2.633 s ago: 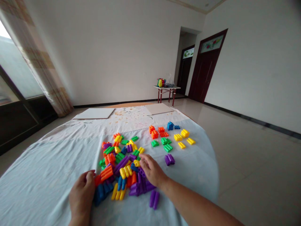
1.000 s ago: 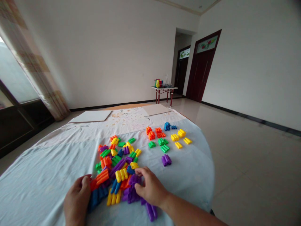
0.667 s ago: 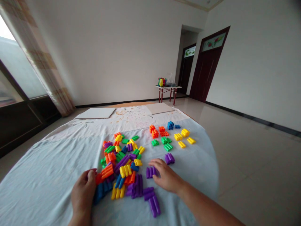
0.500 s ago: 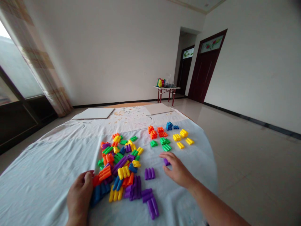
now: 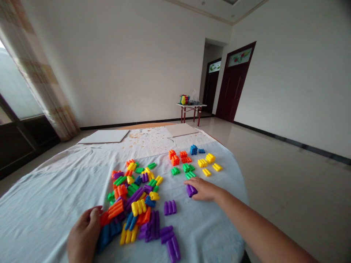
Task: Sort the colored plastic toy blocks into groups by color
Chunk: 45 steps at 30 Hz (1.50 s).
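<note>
Purple block [image 5: 191,190]: on the cloth [image 5: 55,190], to the right of the pile [image 5: 131,193] and apart from it; nearer than the sorted groups
Right hand [image 5: 205,191]: stretched out low over the cloth, fingers pointing left; the tips touch the purple block's right end; whether thumb and fingers pinch it I cannot tell
Direction: the block lies just left of the fingertips; its ribs run towards the near right, roughly in line with the fingers
Nearer hand: the right, by far; the left is well apart, across the pile
Left hand [image 5: 82,237]: at the pile's near-left edge, fingers half curled and loose; tips against an orange block [image 5: 115,209]; gripping nothing
Purple triple [image 5: 170,207]: alone between pile and purple block; ribs point away from the person
Sorted groups: orange [image 5: 175,158], green [image 5: 188,170], yellow [image 5: 210,162], blue [image 5: 193,149]; small clusters by colour, beyond the right hand
Material: hard glossy plastic; each block is a row of fused round tubes, ends domed
Cloth: pale, thin, wrinkled; stained at the far end
</note>
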Motion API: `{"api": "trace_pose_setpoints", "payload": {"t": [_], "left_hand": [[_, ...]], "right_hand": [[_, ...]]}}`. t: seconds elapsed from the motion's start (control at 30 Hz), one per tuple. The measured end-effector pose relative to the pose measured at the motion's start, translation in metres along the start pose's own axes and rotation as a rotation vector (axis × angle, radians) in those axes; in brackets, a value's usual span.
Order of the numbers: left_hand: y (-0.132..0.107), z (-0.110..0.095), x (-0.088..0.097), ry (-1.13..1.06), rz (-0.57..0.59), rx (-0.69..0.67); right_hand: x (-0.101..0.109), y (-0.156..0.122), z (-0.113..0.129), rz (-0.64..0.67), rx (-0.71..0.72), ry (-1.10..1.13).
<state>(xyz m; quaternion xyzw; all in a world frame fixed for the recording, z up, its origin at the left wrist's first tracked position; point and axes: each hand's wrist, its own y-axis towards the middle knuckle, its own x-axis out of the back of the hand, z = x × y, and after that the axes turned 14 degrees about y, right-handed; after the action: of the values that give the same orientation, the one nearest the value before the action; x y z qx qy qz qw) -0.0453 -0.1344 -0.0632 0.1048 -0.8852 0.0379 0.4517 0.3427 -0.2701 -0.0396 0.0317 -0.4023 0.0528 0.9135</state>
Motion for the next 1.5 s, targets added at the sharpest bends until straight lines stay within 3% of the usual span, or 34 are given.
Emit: {"api": "trace_pose_setpoints", "payload": {"t": [0.63,0.83,0.97,1.17,1.27,1.37,1.5], "left_hand": [[-0.001,-0.003,0.002,0.007,-0.013,-0.008],[0.0,-0.002,0.0,0.008,-0.019,-0.001],[0.0,-0.002,-0.001,0.016,-0.018,-0.008],[0.001,0.001,-0.003,0.019,-0.03,-0.036],[-0.001,0.0,-0.001,0.015,-0.03,-0.032],[-0.002,-0.001,0.0,0.001,-0.04,-0.045],[0.0,0.001,-0.002,-0.001,-0.038,-0.039]], "right_hand": [[0.03,-0.008,-0.021,0.065,-0.104,-0.09],[0.038,-0.017,-0.001,0.0,-0.051,-0.076],[0.023,-0.014,0.026,-0.04,0.066,0.001],[-0.038,0.01,0.056,0.018,0.152,0.051],[-0.055,0.018,0.06,0.02,0.157,0.011],[-0.05,0.019,0.058,0.036,0.167,-0.031],[-0.019,0.011,0.044,-0.022,0.095,-0.097]]}}
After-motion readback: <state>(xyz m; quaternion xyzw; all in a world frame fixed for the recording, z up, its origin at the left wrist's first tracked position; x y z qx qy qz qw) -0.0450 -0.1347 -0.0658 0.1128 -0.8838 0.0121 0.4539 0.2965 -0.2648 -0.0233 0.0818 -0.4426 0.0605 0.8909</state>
